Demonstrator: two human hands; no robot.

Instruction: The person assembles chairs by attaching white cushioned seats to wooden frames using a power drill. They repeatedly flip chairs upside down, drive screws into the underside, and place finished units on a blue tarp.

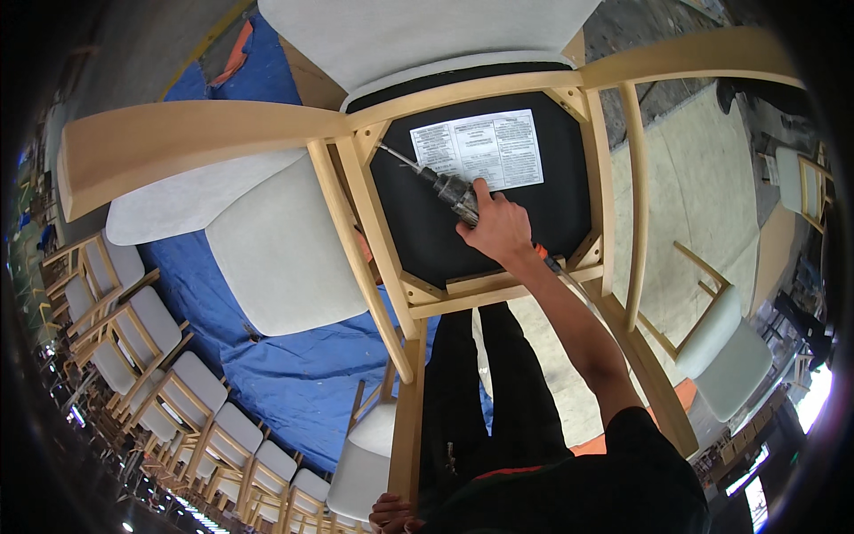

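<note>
A wooden chair frame point(467, 301) lies upturned in front of me, with the black underside of its seat point(414, 222) facing up. On that underside is a white printed label point(525, 160). My right hand point(500, 227) is closed around an inline power screwdriver point(452, 191), whose cable or hose runs back along my forearm. Its long bit points at the far-left corner block point(366, 141); whether the tip sits in a screw is too small to tell. Low in the view, my left hand point(391, 513) grips the end of a chair leg point(406, 445).
Pale upholstered parts point(276, 249) lie to the left on a blue tarp point(294, 378). Rows of chairs point(191, 392) line the far left. Another chair point(725, 356) lies on the right near a beige sheet point(694, 196). A pale chair back point(427, 31) extends beyond the frame.
</note>
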